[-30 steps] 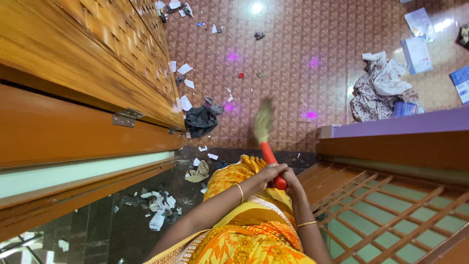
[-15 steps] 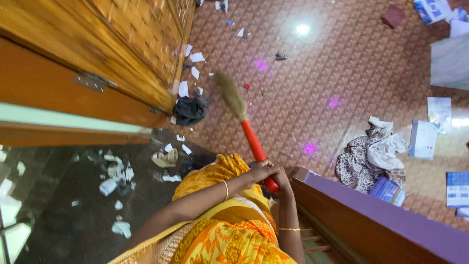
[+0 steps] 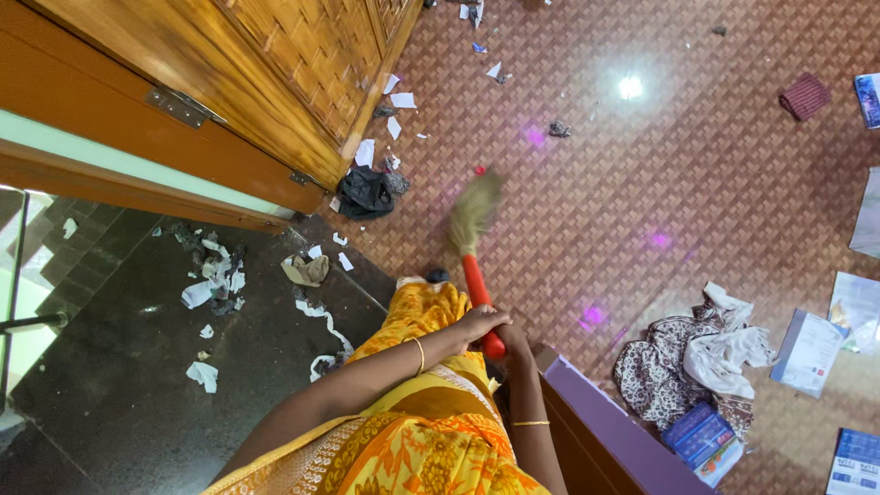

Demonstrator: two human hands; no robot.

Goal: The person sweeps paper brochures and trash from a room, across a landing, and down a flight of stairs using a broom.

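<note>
Both hands clamped on the broom handle, red grip: left hand on top, right hand just under it, touching. Straw head blurred over the patterned floor, near paper scraps and a black bag by the wooden door.

Broom bristles: motion-blurred; I cannot make out single strands or where the tips meet the floor.
Broom handle: its lower end is covered by both hands, so I cannot see its butt.
Right hand: mostly hidden behind the left hand; I cannot count its fingers.
Wooden door: cut off by the top and left edges.
Purple ledge: runs out at the bottom edge.
Booklets: cropped at the right edge.
Paper scraps: too small for me to identify.
</note>
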